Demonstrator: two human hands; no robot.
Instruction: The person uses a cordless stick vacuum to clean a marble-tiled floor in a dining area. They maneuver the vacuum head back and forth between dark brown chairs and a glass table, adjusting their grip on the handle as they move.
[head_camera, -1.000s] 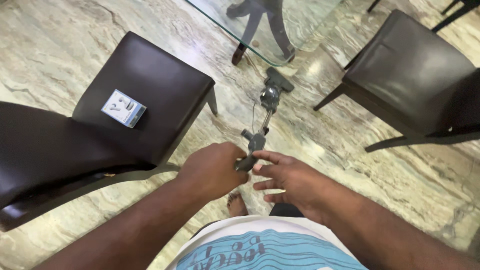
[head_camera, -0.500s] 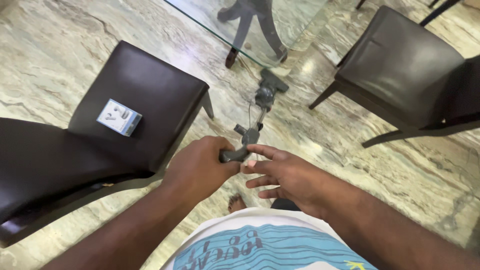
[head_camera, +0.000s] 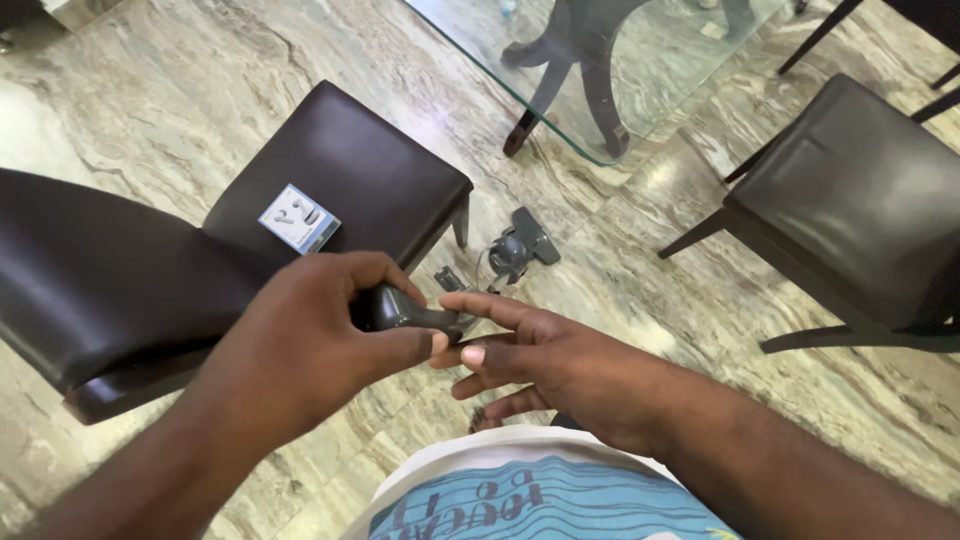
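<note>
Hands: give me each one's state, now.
Left hand: closed around the dark grey handle of the stick cleaner.
Right hand: open, fingers spread, fingertips at the handle's end, not gripping.

Our arms bare to elbow and beyond, no sleeves in view, no watch or rings on left hand (head_camera: 300, 345) or right hand (head_camera: 560, 365). We wear white T-shirt (head_camera: 520, 495), front printed with wavy blue-turquoise bands and dark lettering. One bare foot (head_camera: 484, 420) shows below hands.
</note>
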